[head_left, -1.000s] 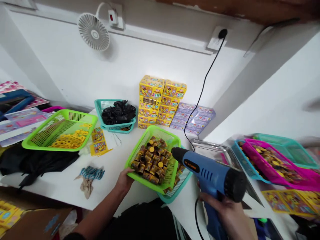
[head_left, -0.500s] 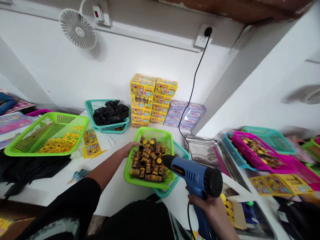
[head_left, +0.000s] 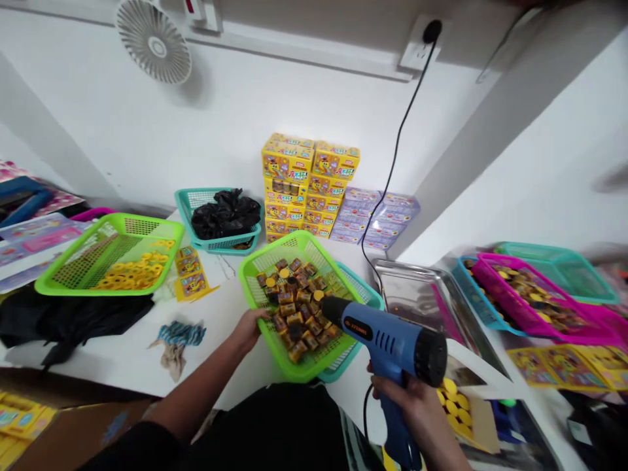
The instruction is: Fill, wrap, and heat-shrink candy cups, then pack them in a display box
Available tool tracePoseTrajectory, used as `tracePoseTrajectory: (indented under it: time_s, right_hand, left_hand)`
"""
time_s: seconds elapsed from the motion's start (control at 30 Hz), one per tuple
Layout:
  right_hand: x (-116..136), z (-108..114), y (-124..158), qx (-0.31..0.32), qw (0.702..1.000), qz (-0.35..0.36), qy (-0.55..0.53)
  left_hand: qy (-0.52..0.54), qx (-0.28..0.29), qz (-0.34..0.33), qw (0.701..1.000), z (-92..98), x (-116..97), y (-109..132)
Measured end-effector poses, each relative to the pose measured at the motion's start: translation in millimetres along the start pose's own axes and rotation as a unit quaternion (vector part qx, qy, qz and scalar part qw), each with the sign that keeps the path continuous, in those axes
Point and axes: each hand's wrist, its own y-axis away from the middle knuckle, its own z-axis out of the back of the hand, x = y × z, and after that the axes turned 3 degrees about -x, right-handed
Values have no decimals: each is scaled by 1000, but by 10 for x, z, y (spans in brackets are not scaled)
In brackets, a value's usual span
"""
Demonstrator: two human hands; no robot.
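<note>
My left hand [head_left: 249, 329] grips the near-left rim of a green mesh basket [head_left: 255, 268] filled with several small brown and yellow wrapped cylinders [head_left: 297, 307]. That basket sits tilted on a teal basket [head_left: 366, 297]. My right hand [head_left: 409, 402] is closed round the handle of a blue heat gun [head_left: 392, 340], whose black nozzle points left over the basket's near-right side.
A second green basket [head_left: 112, 258] with yellow rings lies at left, beside yellow leaflets [head_left: 189, 273]. A teal basket holding a black bag [head_left: 226, 216], stacked yellow boxes [head_left: 307, 186], a steel tray [head_left: 417, 294] and pink and teal baskets [head_left: 530, 297] surround me. A black cord [head_left: 392, 170] runs to the wall socket.
My left hand slid from the basket's far-left rim to its near-left rim, and the basket turned and tilted, shifting the cylinders. The heat gun stayed aimed over the basket.
</note>
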Motion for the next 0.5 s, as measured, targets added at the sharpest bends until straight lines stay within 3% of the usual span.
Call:
tracePoseTrajectory:
  time_s: [0.1,0.23,0.5]
  right_hand:
    - [32,-25,-72,13,1000,4,-5]
    - [41,30,-166,32,999,-8,6]
    - [68,428,-72,-19,999,28,10]
  left_hand:
    - [-8,-14,46,999,-45,219,124]
    - [-4,-10,119,993,-123,224,72]
    - [87,-14,48,995,-92,162,228]
